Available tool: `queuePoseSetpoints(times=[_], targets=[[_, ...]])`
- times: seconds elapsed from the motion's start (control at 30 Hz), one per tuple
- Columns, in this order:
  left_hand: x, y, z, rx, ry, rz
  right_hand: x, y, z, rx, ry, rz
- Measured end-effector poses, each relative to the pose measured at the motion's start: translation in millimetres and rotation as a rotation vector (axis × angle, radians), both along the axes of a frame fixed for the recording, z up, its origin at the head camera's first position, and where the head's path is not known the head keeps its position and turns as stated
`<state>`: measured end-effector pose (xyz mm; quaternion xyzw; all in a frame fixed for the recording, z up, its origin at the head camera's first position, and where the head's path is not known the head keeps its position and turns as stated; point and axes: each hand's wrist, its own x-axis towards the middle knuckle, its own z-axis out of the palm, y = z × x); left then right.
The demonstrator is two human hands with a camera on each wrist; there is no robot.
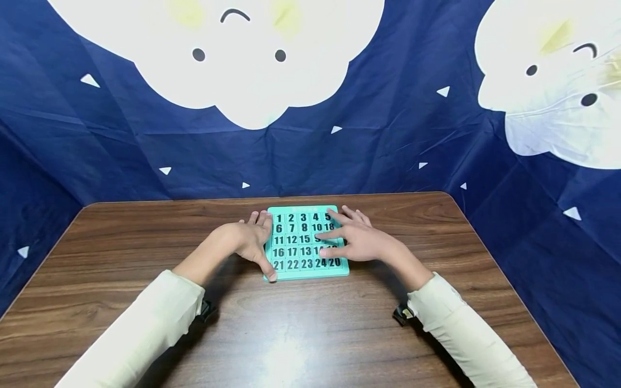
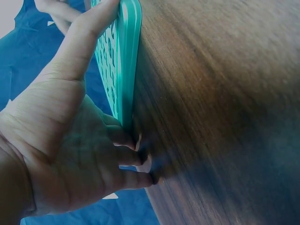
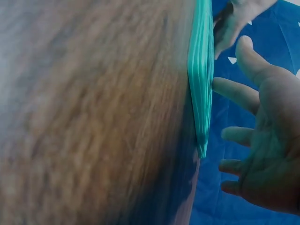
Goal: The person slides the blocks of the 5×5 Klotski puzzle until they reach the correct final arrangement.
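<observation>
A turquoise sliding number puzzle (image 1: 292,246) lies flat on the table, its square tiles printed with black numbers. Beside its left edge is my left hand (image 1: 247,241), with the thumb (image 2: 79,40) laid at the near left corner and the fingers stretched along the far left side. From the right, my right hand (image 1: 365,241) reaches over the puzzle with spread fingers. Its index fingertip meets the tiles in the middle row, covering part of a number. In the right wrist view, the thumb (image 3: 246,51) stands off the board. Several right-hand tiles are partly hidden.
The brown wood-grain table (image 1: 291,328) has rounded far corners. Behind it hangs a dark blue cloth (image 1: 301,161) with white clouds and small triangles. A small black device (image 1: 401,313) sits at the right wrist, another (image 1: 206,311) at the left.
</observation>
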<state>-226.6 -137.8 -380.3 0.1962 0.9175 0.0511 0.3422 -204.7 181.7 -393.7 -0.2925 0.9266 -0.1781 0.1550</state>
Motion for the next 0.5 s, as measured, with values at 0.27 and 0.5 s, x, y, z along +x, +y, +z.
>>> queuePoseSetpoints(times=[0.27,0.5], targets=[[-0.2,0.3,-2.3,0.005,-0.001,0.005,-2.2,13,2.6,0.055,0.014,-0.1],[-0.3,0.8,-2.5,0.005,0.004,0.0,3.0,8,8.9,0.005,0.026,-0.056]])
